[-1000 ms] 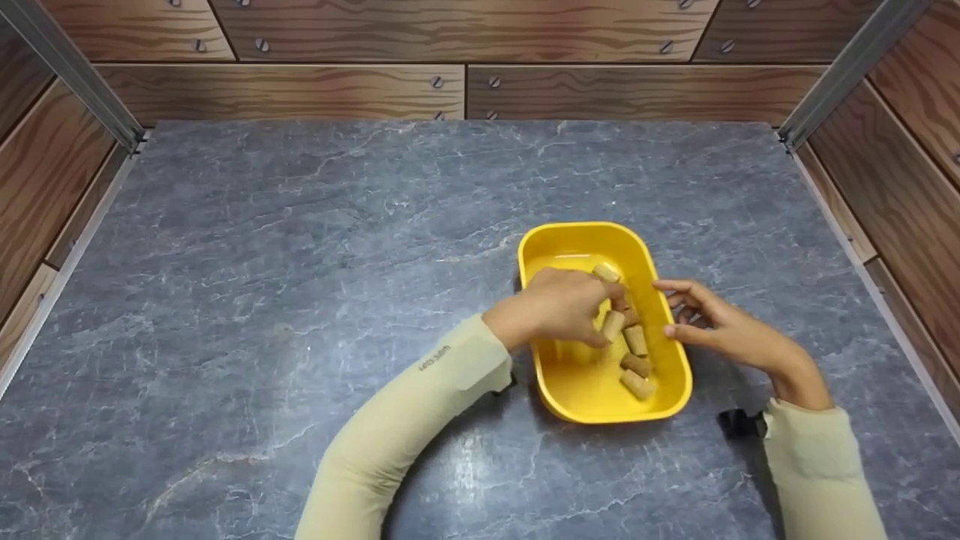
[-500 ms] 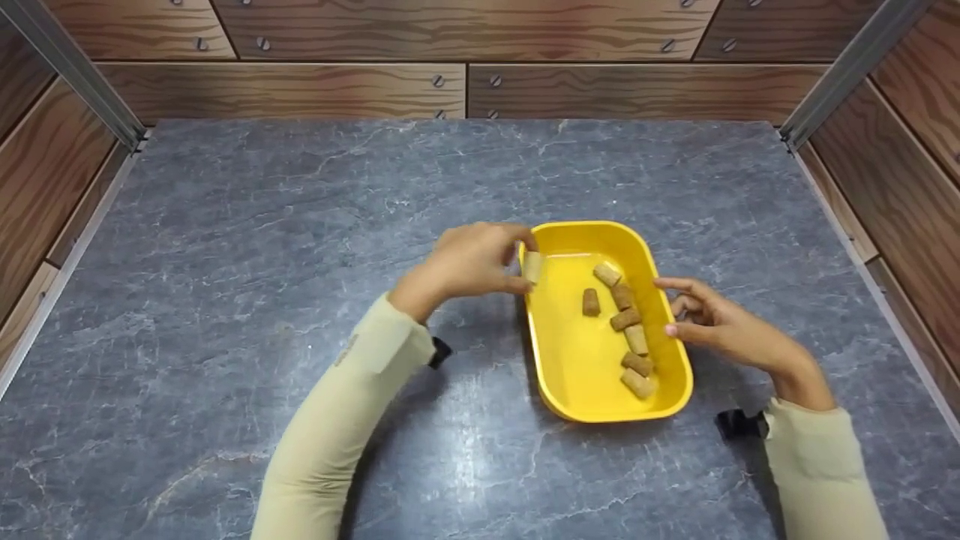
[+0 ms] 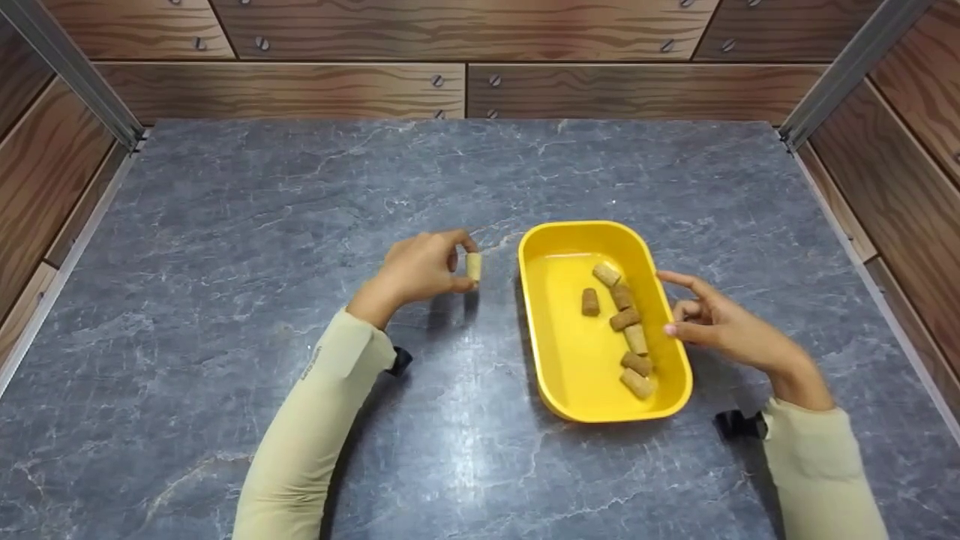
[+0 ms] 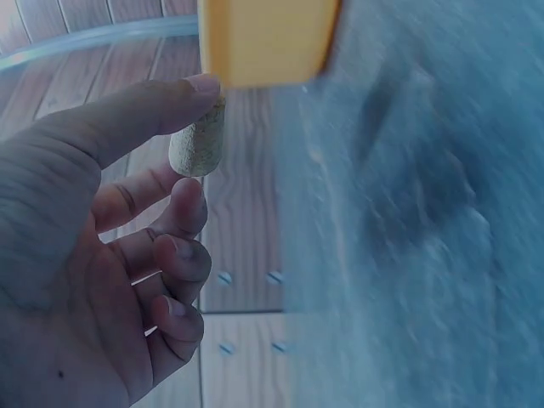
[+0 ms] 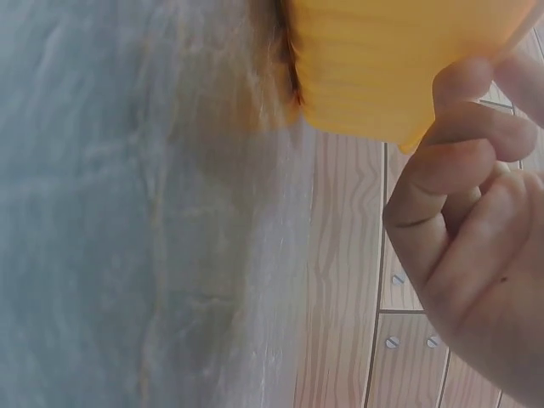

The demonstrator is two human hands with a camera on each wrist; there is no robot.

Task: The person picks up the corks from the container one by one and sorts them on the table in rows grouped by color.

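In the head view my left hand [image 3: 424, 270] pinches a pale cork [image 3: 473, 267] between thumb and fingertips, above the table left of a yellow plastic tub [image 3: 551, 405]. The left wrist view shows this cork [image 4: 198, 146] upright under the thumb, the other fingers loosely curled. My right hand [image 3: 731, 330] holds the tub's right rim, its thumb on the edge and curled fingers against the outer wall. Inside the tub, light and dark corks lie in an uneven row along the right side: a pale cork [image 3: 606, 274] at the far end, a dark cork [image 3: 590, 302] lying apart.
A grey marbled table [image 3: 300, 202] spreads under everything. Wood-patterned panels [image 3: 465, 90] close off the back and both sides, with metal posts [image 3: 82, 82] at the rear corners. Black wrist-camera mounts [image 3: 739, 424] stick out by the sleeves.
The left hand has lifted the pale cork out of the tub, over its left rim, and carried it left over the table. Tub and right hand have stayed nearly still.
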